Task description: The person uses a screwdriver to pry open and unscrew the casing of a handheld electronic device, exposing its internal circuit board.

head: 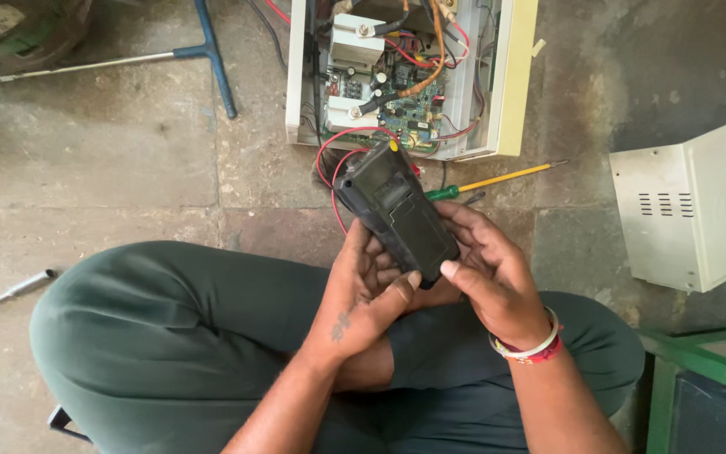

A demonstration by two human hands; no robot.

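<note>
We hold the black meter [397, 214] tight in our left hand [363, 294] and right hand [489, 269], keeping its red wires [329, 168] from tugging.

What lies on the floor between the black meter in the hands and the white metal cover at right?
In the head view, a screwdriver with green handle and yellow shaft lies there; otherwise bare stone floor.

A green-handled screwdriver [487, 182] lies beside the opened circuit-board cabinet [405, 76].
</note>
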